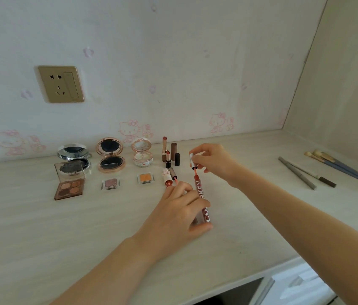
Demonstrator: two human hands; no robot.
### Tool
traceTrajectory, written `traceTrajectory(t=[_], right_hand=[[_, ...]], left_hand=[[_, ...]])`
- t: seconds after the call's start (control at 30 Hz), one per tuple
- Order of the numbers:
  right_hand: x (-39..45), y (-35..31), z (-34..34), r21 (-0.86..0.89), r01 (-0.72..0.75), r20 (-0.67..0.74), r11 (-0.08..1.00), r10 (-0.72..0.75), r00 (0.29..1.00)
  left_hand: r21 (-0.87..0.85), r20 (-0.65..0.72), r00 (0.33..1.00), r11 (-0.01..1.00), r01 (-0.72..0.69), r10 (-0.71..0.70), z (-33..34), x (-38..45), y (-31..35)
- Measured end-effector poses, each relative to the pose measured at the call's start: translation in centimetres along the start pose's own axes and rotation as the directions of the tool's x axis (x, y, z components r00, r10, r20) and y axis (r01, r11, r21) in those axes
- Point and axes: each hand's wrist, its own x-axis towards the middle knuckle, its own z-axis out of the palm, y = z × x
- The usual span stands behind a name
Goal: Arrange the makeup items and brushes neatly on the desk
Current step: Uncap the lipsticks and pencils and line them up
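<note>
My left hand [180, 213] grips a dark red lip gloss tube [202, 199] with white lettering, held slanted above the desk. My right hand [212, 160] pinches its silver cap [192, 161]; the red wand below the cap is partly drawn out of the tube's mouth. Behind them stand two open lipsticks [165, 149] and their brown caps [175, 154]. A small pink lip tint [167, 177] lies beside my left fingertips. To the left lie three open compacts [111, 155], an eyeshadow quad [69, 188] and two single pans [145, 178].
Blue-handled brushes [338, 165] and two grey pencils [299, 173] lie at the far right of the pale desk [41, 238]. A gold wall socket [60, 84] sits on the back wall. The side wall closes the right end; a drawer front shows below the desk edge.
</note>
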Motion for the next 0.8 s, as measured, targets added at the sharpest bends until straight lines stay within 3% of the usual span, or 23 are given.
traceTrajectory(t=[0.37,0.8], right_hand=[[2.2,1.2,2.4,-0.178,0.001,0.056,0.984,0.009,0.998],[3.7,1.6,3.9,-0.317,0.05,0.029,0.947,-0.043,0.999]], left_hand=[[-0.009,0.019,0.998,0.998,0.055,-0.055,0.1,0.2,0.3],[-0.035,0.048,0.996,0.996,0.081,-0.079,0.2,0.5,0.2]])
